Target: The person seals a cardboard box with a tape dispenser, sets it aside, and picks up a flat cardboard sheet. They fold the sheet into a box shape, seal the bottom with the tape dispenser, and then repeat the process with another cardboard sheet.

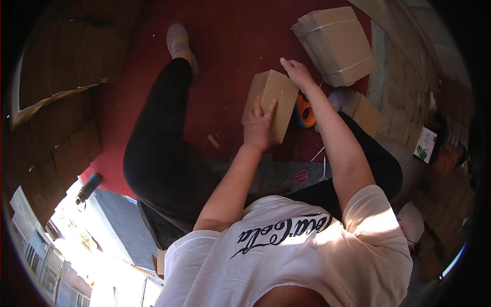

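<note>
A brown cardboard box point(281, 102) stands tilted on the red floor between my legs. My left hand point(258, 128) lies on its near side with fingers spread. By the box's far right corner is my right hand point(297, 73), one digit stretched out; its other fingers are partly hidden. Just right of the box, below my right forearm, sits an orange and blue ring-shaped thing point(305, 112), partly covered.
A strapped stack of flattened cardboard point(337, 46) lies at the far right, with a smaller cardboard stack point(364, 113) nearer. Red loops point(302, 176) like scissor handles lie near my lap. Cardboard point(66, 51) lines the left side. A dark bottle point(89, 188) lies at the lower left.
</note>
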`<action>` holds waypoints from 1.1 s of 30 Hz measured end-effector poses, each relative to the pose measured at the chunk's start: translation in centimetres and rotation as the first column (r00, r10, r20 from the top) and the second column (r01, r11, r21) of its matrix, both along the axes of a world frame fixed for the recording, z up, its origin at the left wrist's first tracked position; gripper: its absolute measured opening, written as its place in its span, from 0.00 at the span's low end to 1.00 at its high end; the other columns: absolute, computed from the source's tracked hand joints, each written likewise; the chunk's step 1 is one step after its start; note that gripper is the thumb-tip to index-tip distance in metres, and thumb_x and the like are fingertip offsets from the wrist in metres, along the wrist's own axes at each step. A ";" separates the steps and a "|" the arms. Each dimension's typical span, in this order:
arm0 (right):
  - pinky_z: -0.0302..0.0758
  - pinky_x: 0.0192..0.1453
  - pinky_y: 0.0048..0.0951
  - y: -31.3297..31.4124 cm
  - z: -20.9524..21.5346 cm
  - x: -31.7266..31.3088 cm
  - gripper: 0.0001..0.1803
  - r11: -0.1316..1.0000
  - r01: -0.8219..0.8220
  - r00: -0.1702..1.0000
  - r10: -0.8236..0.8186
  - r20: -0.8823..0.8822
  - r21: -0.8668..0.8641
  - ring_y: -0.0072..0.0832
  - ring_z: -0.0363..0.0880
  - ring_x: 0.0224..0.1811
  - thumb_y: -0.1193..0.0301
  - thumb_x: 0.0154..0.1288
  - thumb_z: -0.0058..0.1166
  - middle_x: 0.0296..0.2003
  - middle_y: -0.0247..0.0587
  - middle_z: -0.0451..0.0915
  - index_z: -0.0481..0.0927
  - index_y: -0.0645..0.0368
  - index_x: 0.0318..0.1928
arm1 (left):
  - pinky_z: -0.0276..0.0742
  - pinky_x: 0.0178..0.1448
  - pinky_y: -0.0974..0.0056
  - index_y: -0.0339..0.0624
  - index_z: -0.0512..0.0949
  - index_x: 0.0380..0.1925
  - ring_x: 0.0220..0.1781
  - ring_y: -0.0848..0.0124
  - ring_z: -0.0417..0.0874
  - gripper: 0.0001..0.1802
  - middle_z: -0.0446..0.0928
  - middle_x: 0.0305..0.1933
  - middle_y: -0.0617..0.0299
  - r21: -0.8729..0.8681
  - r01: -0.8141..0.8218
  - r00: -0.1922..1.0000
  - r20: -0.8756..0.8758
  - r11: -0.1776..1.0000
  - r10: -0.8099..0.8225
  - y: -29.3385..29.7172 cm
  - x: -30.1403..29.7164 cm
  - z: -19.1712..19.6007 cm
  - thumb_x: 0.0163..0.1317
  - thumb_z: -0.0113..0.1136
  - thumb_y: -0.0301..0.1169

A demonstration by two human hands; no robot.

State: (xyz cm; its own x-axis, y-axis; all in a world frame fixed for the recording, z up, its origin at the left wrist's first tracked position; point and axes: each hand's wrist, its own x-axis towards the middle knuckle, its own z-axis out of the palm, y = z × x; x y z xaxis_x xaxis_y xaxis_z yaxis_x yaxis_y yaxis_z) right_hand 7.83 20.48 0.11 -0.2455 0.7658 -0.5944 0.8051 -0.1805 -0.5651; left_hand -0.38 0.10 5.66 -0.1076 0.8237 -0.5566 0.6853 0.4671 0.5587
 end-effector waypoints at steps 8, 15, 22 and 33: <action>0.73 0.51 0.34 -1.0 -0.1 3.6 0.27 0.995 0.079 0.985 -0.068 -0.155 0.065 0.38 0.79 0.48 0.48 0.63 0.49 0.44 0.49 0.81 0.81 0.60 0.44 | 0.71 0.63 0.54 0.61 0.46 0.70 0.64 0.49 0.64 0.70 0.46 0.72 0.45 0.178 -0.006 1.000 -0.020 0.984 0.010 1.8 -0.9 -0.9 0.24 0.81 0.36; 0.65 0.63 0.40 -6.3 -1.5 6.1 0.48 0.909 0.333 0.918 -0.251 -0.308 0.250 0.45 0.68 0.62 0.48 0.54 0.60 0.58 0.57 0.68 0.55 0.62 0.67 | 0.70 0.64 0.53 0.46 0.39 0.70 0.68 0.47 0.61 0.72 0.48 0.70 0.41 0.143 -0.259 0.962 0.128 0.955 0.241 0.0 -0.8 -3.5 0.29 0.81 0.38; 0.59 0.68 0.37 -15.8 -0.6 5.7 0.56 0.916 0.395 0.811 -0.385 -0.441 -0.072 0.41 0.58 0.68 0.61 0.50 0.67 0.64 0.55 0.58 0.41 0.61 0.70 | 0.65 0.65 0.59 0.40 0.52 0.68 0.66 0.57 0.65 0.49 0.60 0.65 0.45 -0.099 -0.483 0.778 0.408 0.870 0.479 -1.2 -1.3 -5.9 0.49 0.70 0.33; 0.67 0.62 0.37 -16.4 -0.2 5.2 0.48 0.954 0.300 0.890 -0.275 -0.363 0.013 0.44 0.69 0.61 0.69 0.54 0.59 0.58 0.55 0.68 0.42 0.60 0.69 | 0.69 0.61 0.55 0.46 0.63 0.63 0.59 0.52 0.72 0.36 0.69 0.56 0.44 0.054 -0.524 0.790 0.404 0.850 0.461 -2.0 -0.2 -8.0 0.54 0.64 0.34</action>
